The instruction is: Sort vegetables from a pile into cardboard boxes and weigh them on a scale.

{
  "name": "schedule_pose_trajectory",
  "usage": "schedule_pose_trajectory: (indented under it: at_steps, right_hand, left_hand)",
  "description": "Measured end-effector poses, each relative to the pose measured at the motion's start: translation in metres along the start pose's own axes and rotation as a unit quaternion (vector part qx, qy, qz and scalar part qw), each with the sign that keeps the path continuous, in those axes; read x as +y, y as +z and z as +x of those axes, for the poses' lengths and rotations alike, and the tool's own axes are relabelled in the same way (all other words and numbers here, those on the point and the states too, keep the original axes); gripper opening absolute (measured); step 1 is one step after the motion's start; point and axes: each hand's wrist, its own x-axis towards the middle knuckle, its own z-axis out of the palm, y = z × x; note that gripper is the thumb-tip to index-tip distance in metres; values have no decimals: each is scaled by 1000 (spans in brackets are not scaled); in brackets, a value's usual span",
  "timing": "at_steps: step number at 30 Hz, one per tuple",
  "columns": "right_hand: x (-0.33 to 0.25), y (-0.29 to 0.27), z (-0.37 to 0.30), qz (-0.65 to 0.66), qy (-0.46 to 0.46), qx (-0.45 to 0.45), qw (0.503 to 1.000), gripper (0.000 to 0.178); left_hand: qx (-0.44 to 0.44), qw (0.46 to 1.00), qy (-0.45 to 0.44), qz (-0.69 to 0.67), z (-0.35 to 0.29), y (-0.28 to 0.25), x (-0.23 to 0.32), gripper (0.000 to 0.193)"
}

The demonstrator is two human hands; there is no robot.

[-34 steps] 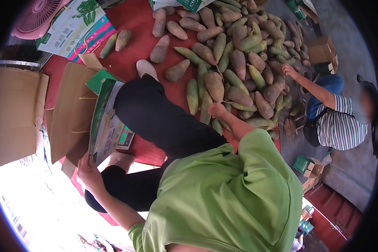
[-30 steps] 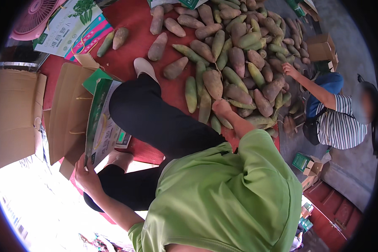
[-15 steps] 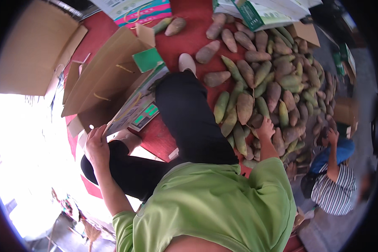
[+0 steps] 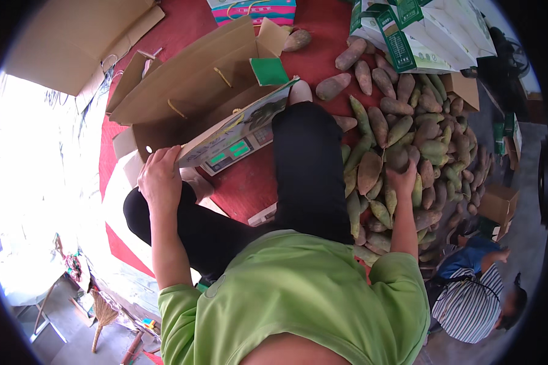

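My left hand is closed on the near edge of an open cardboard carton with yellow cord handles and a printed outer side. The carton's flaps stand up and its inner bottom is partly hidden. Beside its printed side, a digital scale shows green displays. On my right, my right hand is closed around a brown root vegetable, part of which my fingers hide. Around it lies a large heap of brown and green tapered root vegetables.
Red sheeting covers the floor. Printed white-and-green cartons stand beyond the heap, with a pink-and-blue box at the far middle. A large brown carton is far left. A co-worker in a striped top is at the lower right.
My right hand has moved farther into the heap and closed around a brown root. My left hand stays on the carton's edge. The co-worker has shifted, and the whole view has turned somewhat.
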Motion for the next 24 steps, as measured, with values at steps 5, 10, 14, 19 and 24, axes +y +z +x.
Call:
schedule_pose_trajectory:
  at_steps: [5, 10, 14, 19, 24]
  right_hand:
    - [-157, -49, 54, 262, -131, -66, 954, 82]
    - [-340, -100, 41, 357, -300, -176, 867, 82]
    - [-443, -68, 20, 260, -536, -232, 769, 79]
    - [-522, 32, -37, -56, -605, -343, 717, 75]
    - [-543, 102, -89, -219, -594, -440, 637, 50]
  left_hand:
    - [43, 999, 3, 27, -3, 2, -3, 22]
    - [45, 998, 30, 34, -9, 8, -8, 24]
    - [21, 999, 31, 22, -16, 10, -10, 24]
    - [-1, 999, 32, 21, -11, 3, -3, 24]
    - [10, 999, 25, 26, -15, 10, -8, 23]
